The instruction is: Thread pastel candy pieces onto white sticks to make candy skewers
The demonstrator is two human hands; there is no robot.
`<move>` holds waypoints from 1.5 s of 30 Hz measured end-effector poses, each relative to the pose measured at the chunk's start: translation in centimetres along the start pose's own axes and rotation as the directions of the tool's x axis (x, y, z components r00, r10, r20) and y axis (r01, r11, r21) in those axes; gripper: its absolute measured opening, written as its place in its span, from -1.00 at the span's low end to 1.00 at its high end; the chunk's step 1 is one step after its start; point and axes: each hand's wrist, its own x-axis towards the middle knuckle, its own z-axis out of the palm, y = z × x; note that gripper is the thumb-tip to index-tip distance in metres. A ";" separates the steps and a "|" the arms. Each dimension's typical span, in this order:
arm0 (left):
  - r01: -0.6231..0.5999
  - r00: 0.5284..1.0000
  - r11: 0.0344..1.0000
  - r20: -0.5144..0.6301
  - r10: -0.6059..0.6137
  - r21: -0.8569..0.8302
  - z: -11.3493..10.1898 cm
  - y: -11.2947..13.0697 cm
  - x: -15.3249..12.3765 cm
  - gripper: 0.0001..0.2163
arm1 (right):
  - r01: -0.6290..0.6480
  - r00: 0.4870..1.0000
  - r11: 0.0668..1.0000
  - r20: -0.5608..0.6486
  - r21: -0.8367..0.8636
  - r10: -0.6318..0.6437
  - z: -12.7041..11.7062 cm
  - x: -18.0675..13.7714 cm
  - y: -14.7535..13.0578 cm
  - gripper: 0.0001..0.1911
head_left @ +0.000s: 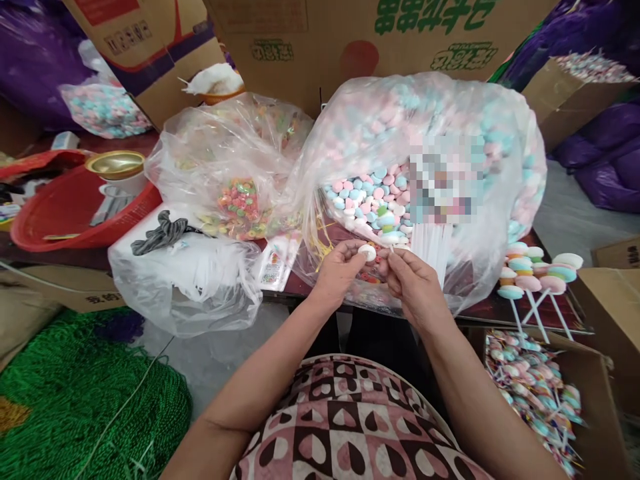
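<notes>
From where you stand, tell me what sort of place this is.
Likely a small candy-assembly workshop: a white candy in the left hand, a big bag of pastel candies, finished lollipops on sticks.

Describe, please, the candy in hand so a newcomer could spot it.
Find the big clear bag of pastel candies in the middle. Just below its mouth, the left hand pinches a white candy. The others lie loose; this one is between fingertips.
</notes>
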 end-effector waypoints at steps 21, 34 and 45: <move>-0.176 0.984 0.978 0.008 0.176 0.116 -0.5 -1.3 0.4 -0.70 | -0.003 1.000 0.907 0.026 -0.421 0.015 -3.6 -6.2 2.3 -0.57; -0.569 0.768 0.467 0.235 0.596 0.677 -0.9 -1.4 -0.3 -0.77 | -0.062 0.998 0.962 -0.035 -0.266 0.055 -2.2 -6.6 2.4 -0.61; -0.401 0.906 0.760 0.100 0.411 0.511 -1.1 -2.2 -0.3 -0.74 | -0.078 0.996 0.987 -0.057 -0.142 0.070 -0.3 -6.3 2.6 -0.62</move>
